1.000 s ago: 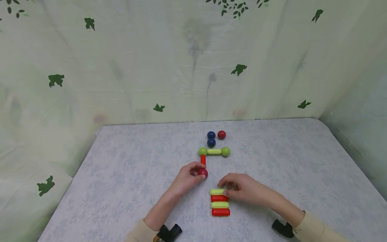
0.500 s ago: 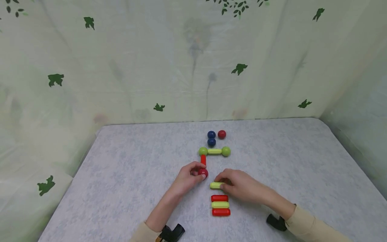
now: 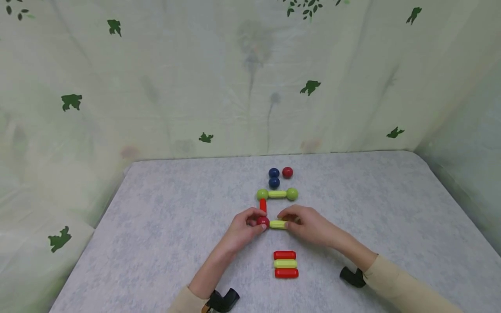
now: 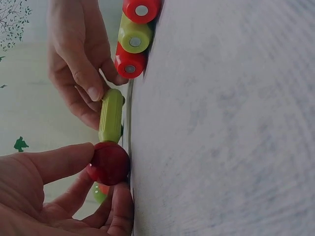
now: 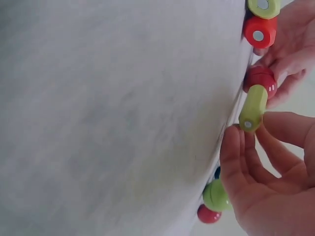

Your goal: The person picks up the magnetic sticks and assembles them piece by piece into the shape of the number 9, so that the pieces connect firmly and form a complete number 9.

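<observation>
My left hand (image 3: 243,229) pinches a red ball (image 3: 263,223) between thumb and fingers on the table. From that ball a red rod (image 3: 263,206) runs away to a green ball (image 3: 262,194), which a yellow-green rod (image 3: 277,194) joins to a second green ball (image 3: 292,194). My right hand (image 3: 309,226) pinches another yellow-green rod (image 3: 277,224) near its right end. In the left wrist view this rod (image 4: 111,116) meets the red ball (image 4: 110,163) end-on. A metal disc shows at its free end in the right wrist view.
Nearer me lie two red rods and one yellow-green rod (image 3: 285,264) in a stack-like row. Behind the joined pieces are two blue balls (image 3: 274,182) and a loose red ball (image 3: 287,172). A leaf-printed curtain (image 3: 164,78) hangs behind the table (image 3: 176,187).
My right hand has taken the yellow-green rod from the far end of the row and carried it forward against the red ball. The left hand has stayed on that ball.
</observation>
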A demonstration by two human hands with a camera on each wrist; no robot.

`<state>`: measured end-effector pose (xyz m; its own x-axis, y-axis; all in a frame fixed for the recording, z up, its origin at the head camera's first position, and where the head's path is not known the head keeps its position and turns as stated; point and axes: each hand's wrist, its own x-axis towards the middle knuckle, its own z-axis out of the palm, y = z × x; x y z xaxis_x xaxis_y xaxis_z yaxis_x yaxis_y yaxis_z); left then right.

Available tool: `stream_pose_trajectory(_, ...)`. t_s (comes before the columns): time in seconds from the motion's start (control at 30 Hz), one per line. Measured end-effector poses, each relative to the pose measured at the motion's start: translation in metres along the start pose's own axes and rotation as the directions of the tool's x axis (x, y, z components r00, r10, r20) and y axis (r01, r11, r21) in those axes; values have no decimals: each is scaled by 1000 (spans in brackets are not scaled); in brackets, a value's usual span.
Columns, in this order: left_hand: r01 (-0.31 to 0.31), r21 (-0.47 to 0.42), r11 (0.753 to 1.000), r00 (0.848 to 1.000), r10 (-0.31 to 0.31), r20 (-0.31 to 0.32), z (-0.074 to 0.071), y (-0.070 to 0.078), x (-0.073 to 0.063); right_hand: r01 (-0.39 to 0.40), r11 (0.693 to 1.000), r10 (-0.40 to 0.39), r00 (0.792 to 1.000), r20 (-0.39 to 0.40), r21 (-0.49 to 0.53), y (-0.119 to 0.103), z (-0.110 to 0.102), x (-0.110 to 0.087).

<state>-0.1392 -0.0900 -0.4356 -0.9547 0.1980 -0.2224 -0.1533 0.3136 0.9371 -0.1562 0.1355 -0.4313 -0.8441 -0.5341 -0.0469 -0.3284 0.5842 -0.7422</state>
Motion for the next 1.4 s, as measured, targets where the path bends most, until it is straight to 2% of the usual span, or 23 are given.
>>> stream_pose_trajectory(0.1,2,1,1000,1000,-2,3,0,0,0,-2,1000,2,999,-42,-17,-2,-3,-8)
stream_pose_trajectory(0.17,4,2,1000,1000,-4,3,0,0,1,-1,1000,0,999,-41,-16,-4,-4,-14)
stream_pose_trajectory(0.3,12,3,1000,1000,-12,1,0,0,1,-17,1000,16,999,52,6,-7,-4,-24)
stream_pose_trajectory(0.43,16,6,1000,1000,-16,0,0,0,1,-40,998,33,987,154,40,-8,0,-29)
stream_pose_trajectory(0.73,9,6,1000,1000,-9,5,-1,-1,1,-69,994,47,967,251,80,-9,7,-27)
stream_pose_trajectory(1.23,8,2,1000,1000,-8,-2,0,-2,1,-8,1000,0,960,280,29,-11,12,-28)
stream_pose_trajectory(1.4,-4,0,1000,1000,4,1,-1,-2,1,-36,998,21,964,264,54,-12,11,-30)
